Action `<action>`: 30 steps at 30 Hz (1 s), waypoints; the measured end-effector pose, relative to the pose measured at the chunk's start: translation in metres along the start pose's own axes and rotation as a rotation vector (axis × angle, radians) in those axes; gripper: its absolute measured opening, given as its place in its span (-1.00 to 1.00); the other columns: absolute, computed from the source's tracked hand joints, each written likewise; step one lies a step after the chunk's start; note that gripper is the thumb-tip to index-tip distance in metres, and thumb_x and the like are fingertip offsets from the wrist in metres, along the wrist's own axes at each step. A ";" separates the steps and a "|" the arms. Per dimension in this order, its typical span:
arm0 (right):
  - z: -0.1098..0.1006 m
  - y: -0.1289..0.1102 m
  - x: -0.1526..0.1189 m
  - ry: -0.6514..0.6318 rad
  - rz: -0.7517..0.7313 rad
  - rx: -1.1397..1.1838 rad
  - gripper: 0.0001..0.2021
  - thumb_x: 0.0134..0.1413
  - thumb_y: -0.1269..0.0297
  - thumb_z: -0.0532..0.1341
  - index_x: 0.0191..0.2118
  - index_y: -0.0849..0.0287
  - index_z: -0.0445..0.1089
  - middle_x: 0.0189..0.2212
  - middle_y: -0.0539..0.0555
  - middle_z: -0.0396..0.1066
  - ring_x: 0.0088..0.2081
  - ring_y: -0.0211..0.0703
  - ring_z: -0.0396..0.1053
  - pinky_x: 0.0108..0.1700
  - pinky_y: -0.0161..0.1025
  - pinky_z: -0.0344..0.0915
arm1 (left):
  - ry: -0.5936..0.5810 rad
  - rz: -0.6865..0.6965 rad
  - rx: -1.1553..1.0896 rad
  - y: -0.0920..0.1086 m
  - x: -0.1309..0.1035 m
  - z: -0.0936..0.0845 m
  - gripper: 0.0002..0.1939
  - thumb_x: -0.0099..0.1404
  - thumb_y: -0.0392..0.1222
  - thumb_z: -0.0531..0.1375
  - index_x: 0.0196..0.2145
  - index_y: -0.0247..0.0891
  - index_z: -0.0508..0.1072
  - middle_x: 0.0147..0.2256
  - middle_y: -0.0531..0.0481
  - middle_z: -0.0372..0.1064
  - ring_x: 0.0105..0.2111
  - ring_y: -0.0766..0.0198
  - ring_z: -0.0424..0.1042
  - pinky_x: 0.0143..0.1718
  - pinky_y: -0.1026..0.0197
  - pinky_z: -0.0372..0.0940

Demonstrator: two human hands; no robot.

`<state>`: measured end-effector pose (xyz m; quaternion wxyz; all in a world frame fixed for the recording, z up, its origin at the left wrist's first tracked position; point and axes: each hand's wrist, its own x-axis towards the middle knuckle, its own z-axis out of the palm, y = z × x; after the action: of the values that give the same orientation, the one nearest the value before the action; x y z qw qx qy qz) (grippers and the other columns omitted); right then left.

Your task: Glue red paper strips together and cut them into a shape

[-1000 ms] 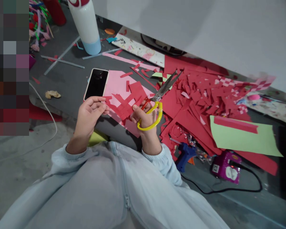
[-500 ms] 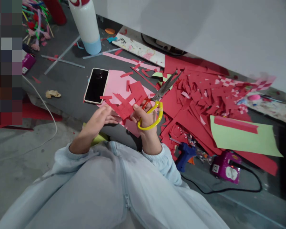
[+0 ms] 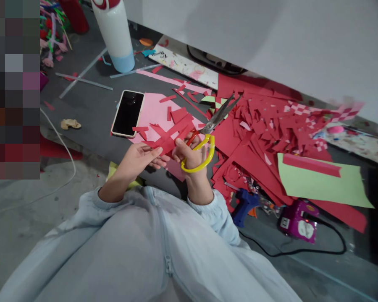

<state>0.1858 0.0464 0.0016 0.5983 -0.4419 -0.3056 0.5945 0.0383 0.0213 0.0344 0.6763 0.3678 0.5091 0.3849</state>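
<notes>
My left hand [image 3: 145, 156] has its thumb and fingers closed on the lower left end of a folded piece of red paper [image 3: 171, 137]. Against the other side of that paper presses the thumb of my right hand [image 3: 192, 153]. The same right hand carries scissors [image 3: 214, 121] with yellow and red handles, the blades slightly apart and pointing up and right, clear of the folded paper. Beneath lies a pink sheet [image 3: 157, 107] with loose red strips on it. A phone [image 3: 128, 113] with a dark screen rests beside the left hand.
Red paper scraps [image 3: 261, 121] are heaped on the right. Nearby are a green sheet [image 3: 327, 184], a blue glue gun [image 3: 245, 205] and a purple box [image 3: 297, 220] with a black cable. A white and blue bottle [image 3: 115, 37] stands at the back left, near clear sticks [image 3: 83, 80].
My left hand has moved right and its thumb has closed over the end of the red paper. The right hand and scissors have hardly moved.
</notes>
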 end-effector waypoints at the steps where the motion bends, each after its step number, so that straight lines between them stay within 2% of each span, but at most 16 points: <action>1: 0.000 0.000 0.000 0.001 0.000 -0.002 -0.42 -0.34 -0.03 0.51 -0.38 -0.01 0.09 -0.60 -0.22 0.08 -0.74 -0.38 0.03 -0.76 -0.27 0.04 | -0.007 -0.002 0.008 0.000 0.000 0.000 -0.53 0.07 0.17 0.41 -0.36 -0.35 0.54 -0.41 -0.16 0.61 -0.50 0.28 0.55 -0.44 0.29 0.45; 8: -0.003 0.002 0.001 -0.014 0.002 0.005 -0.47 -0.28 0.01 0.50 -0.35 -0.01 0.13 -0.65 -0.25 0.07 -0.76 -0.36 0.06 -0.74 -0.27 0.10 | -0.017 0.001 0.005 -0.001 0.002 -0.003 -0.49 0.10 0.25 0.37 -0.41 -0.34 0.47 -0.41 -0.19 0.60 -0.49 0.24 0.57 -0.45 0.29 0.45; 12: -0.003 0.002 0.002 0.003 0.007 0.042 -0.46 -0.33 0.03 0.52 -0.40 0.02 0.13 -0.65 -0.24 0.11 -0.76 -0.39 0.06 -0.75 -0.31 0.06 | 0.026 -0.012 -0.014 0.003 0.001 -0.003 -0.47 0.12 0.27 0.34 -0.40 -0.32 0.40 -0.47 -0.15 0.58 -0.50 0.23 0.58 -0.48 0.31 0.44; 17: -0.002 0.003 0.002 0.018 0.011 0.066 -0.45 -0.38 0.04 0.54 -0.40 0.03 0.16 -0.64 -0.24 0.12 -0.75 -0.42 0.06 -0.76 -0.35 0.00 | 0.046 0.014 -0.002 0.006 -0.001 -0.005 -0.47 0.17 0.28 0.30 -0.39 -0.33 0.42 -0.51 -0.11 0.55 -0.50 0.23 0.58 -0.48 0.32 0.45; 21: -0.002 0.003 0.001 0.013 0.023 0.051 -0.48 -0.32 0.06 0.52 -0.36 0.02 0.17 -0.65 -0.24 0.10 -0.74 -0.40 0.07 -0.75 -0.34 0.03 | 0.056 0.014 0.008 0.005 -0.001 -0.007 -0.47 0.16 0.28 0.30 -0.38 -0.32 0.43 -0.50 -0.10 0.56 -0.49 0.21 0.59 -0.48 0.31 0.46; 26: -0.001 0.002 0.000 0.036 0.033 0.083 -0.48 -0.38 0.07 0.53 -0.39 0.03 0.19 -0.69 -0.26 0.10 -0.77 -0.42 0.05 -0.76 -0.35 0.03 | 0.050 0.026 0.012 0.005 -0.001 -0.007 -0.49 0.11 0.26 0.34 -0.43 -0.30 0.41 -0.51 -0.07 0.55 -0.51 0.24 0.58 -0.48 0.33 0.45; 30: -0.001 0.003 0.000 0.030 0.011 0.075 -0.51 -0.33 0.08 0.52 -0.40 0.02 0.20 -0.68 -0.24 0.12 -0.77 -0.40 0.04 -0.77 -0.32 0.03 | 0.060 0.027 0.016 0.005 -0.001 -0.007 -0.50 0.10 0.25 0.35 -0.44 -0.29 0.40 -0.51 -0.06 0.55 -0.51 0.24 0.58 -0.48 0.33 0.44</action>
<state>0.1851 0.0462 -0.0016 0.6154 -0.4298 -0.2718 0.6022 0.0306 0.0234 0.0378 0.6526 0.3681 0.5273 0.4007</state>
